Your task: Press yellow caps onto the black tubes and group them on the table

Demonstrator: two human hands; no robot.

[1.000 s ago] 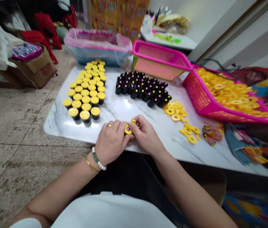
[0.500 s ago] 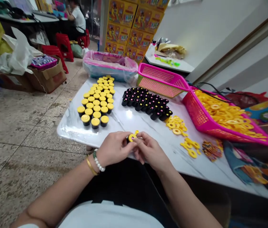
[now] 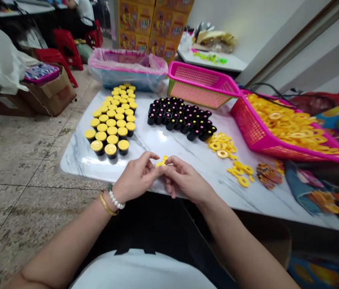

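Just past the table's front edge, my left hand (image 3: 137, 174) and my right hand (image 3: 185, 176) meet around a small yellow ring piece (image 3: 161, 163) with a tab. My left thumb and fingers close on its left side; my right thumb and forefinger pinch it from the right. My fingers hide most of it, and anything under it. Ahead on the left stand rows of black pots with yellow lids (image 3: 110, 149). Black pots with pink or yellow dots (image 3: 173, 114) are grouped in the middle. Loose yellow rings (image 3: 222, 153) lie to the right.
A pink basket of yellow rings (image 3: 253, 134) stands at right, beside another pink basket (image 3: 202, 94). A plastic-lined basket (image 3: 127, 74) sits at the back left. Patterned small pieces (image 3: 268, 175) lie near the right edge. Beyond are cartons (image 3: 136, 20), red stools (image 3: 67, 48) and a seated person.
My view has shifted, so the table's things sit higher and mostly further left. The yellow piece has tilted between my fingers; its ring face and the black part beneath no longer show.
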